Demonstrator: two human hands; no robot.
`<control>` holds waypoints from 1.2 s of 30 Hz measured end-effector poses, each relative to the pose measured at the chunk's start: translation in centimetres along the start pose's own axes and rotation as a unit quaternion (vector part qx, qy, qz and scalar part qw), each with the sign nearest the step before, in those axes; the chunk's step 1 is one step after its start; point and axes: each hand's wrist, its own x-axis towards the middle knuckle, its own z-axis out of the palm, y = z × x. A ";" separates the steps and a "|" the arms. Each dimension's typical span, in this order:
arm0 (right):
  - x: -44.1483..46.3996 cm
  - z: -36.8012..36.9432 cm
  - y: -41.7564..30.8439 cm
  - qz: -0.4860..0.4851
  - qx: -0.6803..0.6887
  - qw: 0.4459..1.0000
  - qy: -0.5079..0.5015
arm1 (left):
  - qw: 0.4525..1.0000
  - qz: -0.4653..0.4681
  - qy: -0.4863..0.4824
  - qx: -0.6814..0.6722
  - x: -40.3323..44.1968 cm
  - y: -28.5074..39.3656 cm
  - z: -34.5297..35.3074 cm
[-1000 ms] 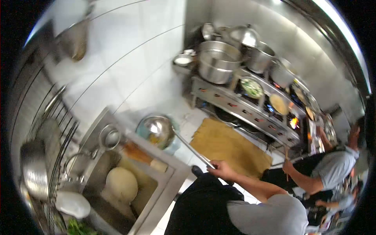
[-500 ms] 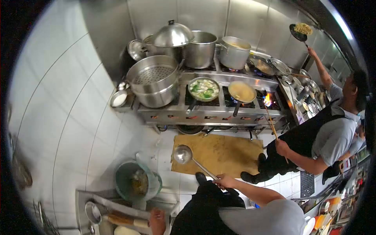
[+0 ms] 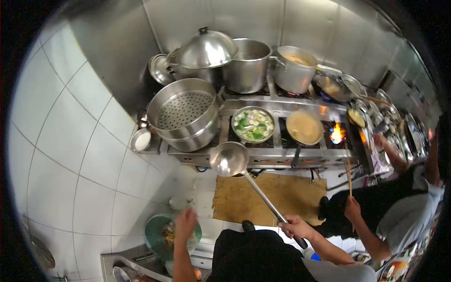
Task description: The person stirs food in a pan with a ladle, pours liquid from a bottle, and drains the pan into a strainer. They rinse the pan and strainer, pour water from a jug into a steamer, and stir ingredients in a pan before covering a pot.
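My right hand [image 3: 297, 227] grips the dark handle end of a long steel ladle [image 3: 229, 159]. The ladle's bowl is up in front of the stove's front edge, close to a pan of chopped greens and white pieces [image 3: 252, 124]. Beside that pan sits another pan with a pale brown liquid [image 3: 305, 127]. Over the rim of a green bin [image 3: 152, 233] on the left, my left hand [image 3: 186, 223] is raised, smeared by motion, so its fingers do not show clearly.
A steamer pot [image 3: 182, 105] and a lidded pot [image 3: 206, 49] stand on the stove's left. An open flame [image 3: 337, 134] burns at right. A co-worker's hand [image 3: 352, 207] holds a stick near it. A cardboard mat [image 3: 268, 197] covers the floor before the stove.
The ladle has risen and moved toward the stove in my right hand. My left hand has lifted from the sink area. The co-worker's raised pan has come down onto the right side.
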 end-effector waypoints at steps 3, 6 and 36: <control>1.3 1.0 -3.7 -0.006 -0.037 0.998 0.056 | 0.990 0.028 0.080 -0.114 5.7 6.7 -1.9; 3.4 1.1 -5.1 -0.034 -0.059 0.996 0.058 | 0.982 0.071 0.096 -0.145 10.9 6.6 -1.7; 20.1 10.5 4.3 0.107 -0.469 0.839 -0.253 | 0.515 -0.215 0.817 -0.143 -57.2 -23.0 -19.0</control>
